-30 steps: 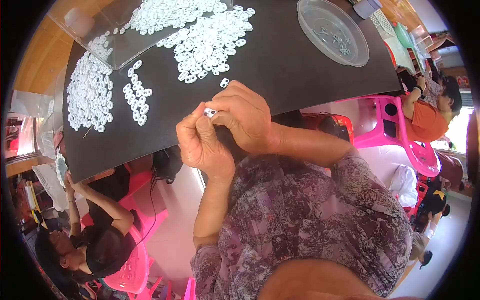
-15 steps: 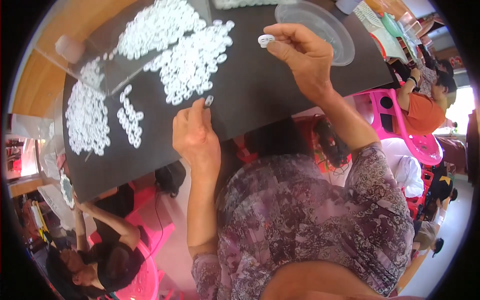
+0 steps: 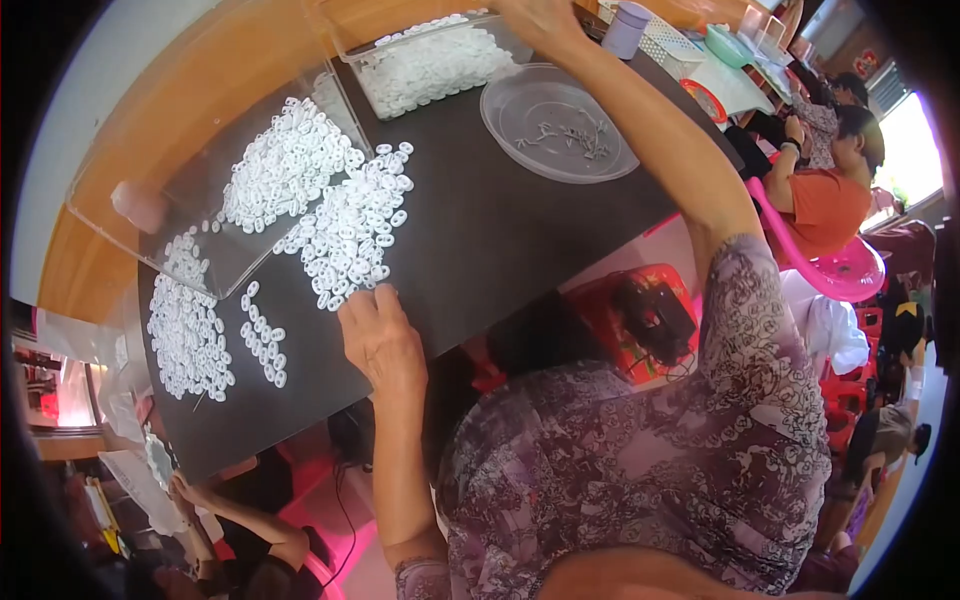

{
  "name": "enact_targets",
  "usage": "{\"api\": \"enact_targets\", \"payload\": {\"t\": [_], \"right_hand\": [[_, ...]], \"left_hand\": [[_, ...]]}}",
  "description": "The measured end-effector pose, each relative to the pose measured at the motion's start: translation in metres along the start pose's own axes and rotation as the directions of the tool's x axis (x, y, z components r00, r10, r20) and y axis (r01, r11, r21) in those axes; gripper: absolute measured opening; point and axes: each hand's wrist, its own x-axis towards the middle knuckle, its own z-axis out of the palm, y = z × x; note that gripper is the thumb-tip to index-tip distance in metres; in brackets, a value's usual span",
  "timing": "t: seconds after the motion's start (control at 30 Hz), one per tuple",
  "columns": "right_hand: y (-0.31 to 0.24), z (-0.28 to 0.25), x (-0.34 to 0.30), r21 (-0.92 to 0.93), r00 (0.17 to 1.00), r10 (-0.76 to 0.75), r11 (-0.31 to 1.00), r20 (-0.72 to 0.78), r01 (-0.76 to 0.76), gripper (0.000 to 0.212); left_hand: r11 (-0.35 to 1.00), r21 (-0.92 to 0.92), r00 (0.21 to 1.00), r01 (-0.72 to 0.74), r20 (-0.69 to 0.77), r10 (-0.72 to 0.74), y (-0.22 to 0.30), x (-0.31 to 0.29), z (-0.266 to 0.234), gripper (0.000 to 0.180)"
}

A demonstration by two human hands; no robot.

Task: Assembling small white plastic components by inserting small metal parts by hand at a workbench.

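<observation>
My left hand (image 3: 383, 340) is closed at the near edge of a loose pile of white oval plastic pieces (image 3: 355, 225) with two holes each. Its fingertips touch the pile, and what they hold is hidden. My right hand (image 3: 535, 22) reaches to the far edge of the view, beside a clear box (image 3: 350, 72) filled with small white pieces (image 3: 435, 70); its fingers are mostly cut off. Below my right forearm lies a round clear dish (image 3: 505, 130) with several thin greyish pieces (image 3: 580, 140) in it.
A large clear plastic box (image 3: 215, 285) stands on the dark table (image 3: 470, 255) at left. Further white pieces lie at far left (image 3: 188, 340), with a short row (image 3: 263, 340) beside them. A lavender container (image 3: 626, 30) stands at back right. Other people sit left and right.
My right hand, which pinched a white oval piece, has moved far forward to the clear box. My left hand now touches the pile; the small piece it pinched is out of sight. The view has shifted.
</observation>
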Motion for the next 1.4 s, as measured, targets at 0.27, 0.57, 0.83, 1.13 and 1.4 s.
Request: {"api": "enact_targets", "payload": {"t": [0.27, 0.57, 0.83, 1.13, 1.4], "right_hand": [[0.01, 0.039, -0.009, -0.263, 0.963, -0.271, 0.928, 0.014, 0.265, 0.015], [-0.103, 0.02, -0.169, 0.336, 0.557, 0.146, 0.665, 0.818, -0.668, 0.012], [-0.127, 0.022, -0.19, 0.424, 0.606, 0.279, 0.502, 0.745, -0.754, 0.01], [-0.133, 0.004, -0.194, 0.438, 0.655, 0.33, 0.533, 0.68, -0.724, 0.009], [0.014, -0.034, -0.145, -0.156, 0.926, 0.18, 0.979, 0.331, -0.134, 0.007]], "left_hand": [[0.793, -0.559, 0.97, 0.241, 0.111, -0.216, -0.006, -0.001, -0.01, 0.005], [0.298, -0.849, 0.882, 0.436, 0.336, -0.331, 0.017, 0.012, -0.017, 0.011], [-0.016, -0.918, 0.824, 0.397, 0.364, -0.435, 0.038, 0.012, -0.024, 0.018], [-0.232, -0.897, 0.757, 0.377, 0.443, -0.481, 0.044, 0.007, -0.016, 0.011], [-0.119, -0.877, 0.728, 0.465, 0.456, -0.512, 0.037, -0.002, -0.013, 0.013]]}}
